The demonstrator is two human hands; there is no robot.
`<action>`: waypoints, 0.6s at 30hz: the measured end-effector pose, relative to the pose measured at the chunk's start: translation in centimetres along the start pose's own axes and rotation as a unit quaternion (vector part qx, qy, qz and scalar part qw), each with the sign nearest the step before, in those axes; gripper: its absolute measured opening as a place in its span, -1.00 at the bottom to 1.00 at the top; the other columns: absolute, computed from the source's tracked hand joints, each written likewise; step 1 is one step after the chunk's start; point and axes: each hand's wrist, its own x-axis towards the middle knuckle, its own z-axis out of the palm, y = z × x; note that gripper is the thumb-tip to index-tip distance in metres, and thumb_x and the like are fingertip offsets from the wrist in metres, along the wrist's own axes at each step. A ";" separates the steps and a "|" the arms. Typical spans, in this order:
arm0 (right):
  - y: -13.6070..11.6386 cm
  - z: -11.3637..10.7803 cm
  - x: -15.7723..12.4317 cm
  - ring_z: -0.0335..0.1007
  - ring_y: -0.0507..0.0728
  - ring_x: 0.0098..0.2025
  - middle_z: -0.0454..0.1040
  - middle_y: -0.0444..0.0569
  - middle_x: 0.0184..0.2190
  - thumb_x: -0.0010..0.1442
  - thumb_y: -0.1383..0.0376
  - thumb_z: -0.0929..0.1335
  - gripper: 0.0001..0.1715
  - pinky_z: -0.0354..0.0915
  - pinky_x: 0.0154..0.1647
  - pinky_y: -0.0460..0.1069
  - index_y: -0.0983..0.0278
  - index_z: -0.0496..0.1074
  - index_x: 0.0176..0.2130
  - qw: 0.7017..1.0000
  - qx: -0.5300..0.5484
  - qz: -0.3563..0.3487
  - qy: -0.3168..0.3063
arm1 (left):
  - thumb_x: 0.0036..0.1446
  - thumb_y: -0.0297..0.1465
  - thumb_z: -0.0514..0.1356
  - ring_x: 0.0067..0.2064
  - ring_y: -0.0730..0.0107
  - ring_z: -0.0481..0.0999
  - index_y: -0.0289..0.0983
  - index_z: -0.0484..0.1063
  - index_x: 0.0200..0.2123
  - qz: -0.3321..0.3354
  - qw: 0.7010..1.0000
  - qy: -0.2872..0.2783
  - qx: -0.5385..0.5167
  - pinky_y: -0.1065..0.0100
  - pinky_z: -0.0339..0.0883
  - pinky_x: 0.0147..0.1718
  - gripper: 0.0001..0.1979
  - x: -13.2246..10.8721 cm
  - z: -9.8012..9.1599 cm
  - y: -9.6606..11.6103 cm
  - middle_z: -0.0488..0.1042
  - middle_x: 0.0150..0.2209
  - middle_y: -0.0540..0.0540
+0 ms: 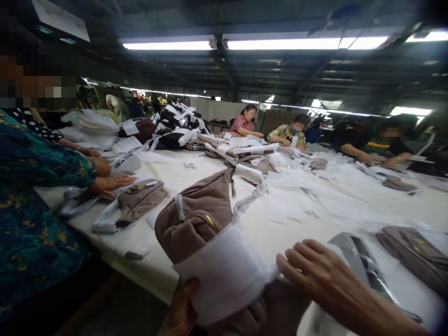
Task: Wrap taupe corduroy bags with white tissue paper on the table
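A brown corduroy bag [199, 205] with a gold zipper is held up in front of me over the table edge. A white wrapping sheet [227, 270] lies across its lower part, and its strap [250, 198] is wrapped in thin white material. From below, my left hand [184, 303] grips the bag, thumb pressed on the sheet's edge. My right hand [311, 266] is closed at the sheet's right corner, fingers curled; the thumb is hidden. Under the right forearm stands a grey tape dispenser-like device [360, 261], partly covered.
Another brown bag [416, 252] lies at right. A co-worker's hand [112, 184] rests by a brown bag [142, 200] at left. Piled wrapped bags [182, 123] and white sheets [290, 200] spread over the white table [168, 165]. Several people work across it.
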 end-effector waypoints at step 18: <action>-3.0 4.0 -1.9 0.33 0.11 -0.52 0.42 -0.01 -0.47 0.06 0.61 0.15 -0.60 0.16 -0.48 -0.01 0.43 0.28 -0.10 0.993 -0.074 0.094 0.006 | -0.05 -0.39 0.20 -0.15 0.03 0.51 -0.40 0.41 -0.09 -0.209 0.969 -0.089 -0.097 0.08 0.25 -0.02 -0.61 1.5 -2.4 -2.3 0.56 -0.37 -0.22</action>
